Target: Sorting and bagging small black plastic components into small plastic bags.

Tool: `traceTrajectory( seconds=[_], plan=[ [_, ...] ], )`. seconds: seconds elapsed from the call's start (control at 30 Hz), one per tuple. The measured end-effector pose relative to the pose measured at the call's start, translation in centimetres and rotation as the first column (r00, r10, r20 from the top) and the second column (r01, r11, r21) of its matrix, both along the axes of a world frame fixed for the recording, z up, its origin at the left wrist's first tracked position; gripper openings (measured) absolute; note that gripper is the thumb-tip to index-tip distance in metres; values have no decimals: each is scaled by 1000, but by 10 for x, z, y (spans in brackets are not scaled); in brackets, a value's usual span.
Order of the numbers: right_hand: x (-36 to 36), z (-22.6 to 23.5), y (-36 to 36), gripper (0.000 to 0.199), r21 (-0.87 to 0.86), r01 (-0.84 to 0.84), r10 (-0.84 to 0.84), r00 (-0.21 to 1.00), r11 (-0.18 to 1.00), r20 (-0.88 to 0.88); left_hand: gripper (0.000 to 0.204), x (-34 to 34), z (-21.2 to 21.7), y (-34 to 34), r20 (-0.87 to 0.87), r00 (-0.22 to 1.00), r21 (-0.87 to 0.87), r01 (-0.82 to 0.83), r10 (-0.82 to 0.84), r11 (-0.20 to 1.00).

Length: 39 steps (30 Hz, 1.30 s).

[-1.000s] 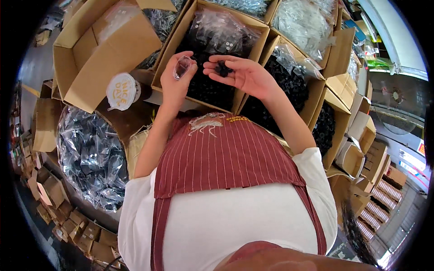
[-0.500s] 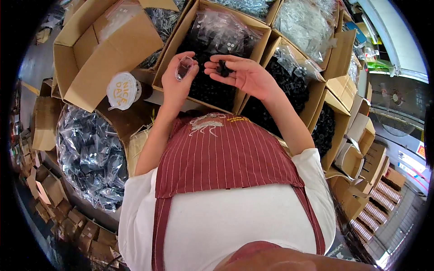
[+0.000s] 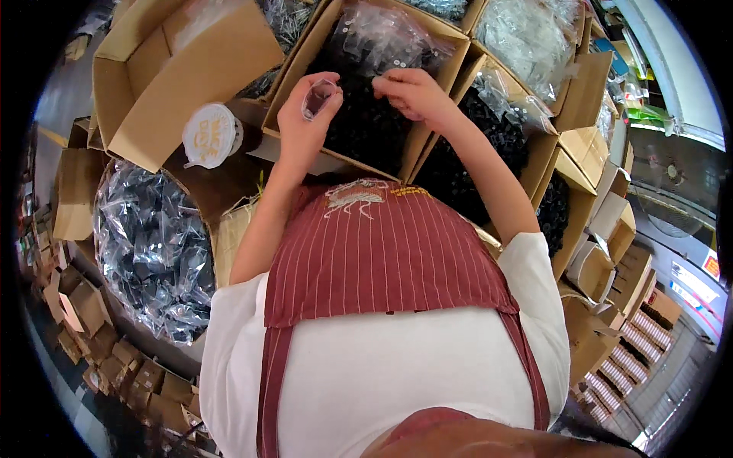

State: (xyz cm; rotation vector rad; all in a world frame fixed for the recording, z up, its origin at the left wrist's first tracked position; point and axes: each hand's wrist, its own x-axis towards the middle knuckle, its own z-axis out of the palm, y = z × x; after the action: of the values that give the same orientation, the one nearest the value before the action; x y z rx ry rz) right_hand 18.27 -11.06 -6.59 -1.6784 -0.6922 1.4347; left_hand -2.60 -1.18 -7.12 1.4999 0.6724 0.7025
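Observation:
My left hand (image 3: 302, 114) is closed around a small clear plastic bag (image 3: 318, 101), whose mouth gapes into a round opening. To its right, my right hand (image 3: 412, 93) has its fingers curled in; whatever they hold is hidden. Both hands are over a cardboard box (image 3: 445, 76) filled with small black parts (image 3: 365, 133). At the far end of that box lie clear bags (image 3: 382, 38) with small white round pieces showing.
More cardboard boxes adjoin on the right, one with black parts (image 3: 481, 153) and one with clear pieces (image 3: 527, 42). On the left are an open-flapped box (image 3: 195, 76), a lidded cup (image 3: 211, 136) and a container of filled bags (image 3: 156, 252). A fan (image 3: 672, 172) shows far right.
My right hand has turned over from palm up, with black parts showing on its fingers, to curled fingers, slightly farther up and right. My left hand still holds the bag, slightly shifted.

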Motion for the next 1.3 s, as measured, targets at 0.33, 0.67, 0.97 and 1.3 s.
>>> traceTrajectory(
  seconds=[0.33,0.67,0.97,1.3],
  plan=[
    [-52,-39,22,26,-421,-559,608,197,714,769,27,3,-11,-1,68,998,47,-17,13,999],
    [5,4,-9,29,113,-358,293,878,927,378,28,2,-10,-3,81,996,53,-45,40,998],
    [-19,28,-18,47,178,509,-16,353,842,-935,26,7,-7,-3,39,996,93,-83,80,992],
    [-40,67,-23,45,218,531,36,331,819,-943,28,5,5,-8,51,993,60,-106,103,993]
  ],
)
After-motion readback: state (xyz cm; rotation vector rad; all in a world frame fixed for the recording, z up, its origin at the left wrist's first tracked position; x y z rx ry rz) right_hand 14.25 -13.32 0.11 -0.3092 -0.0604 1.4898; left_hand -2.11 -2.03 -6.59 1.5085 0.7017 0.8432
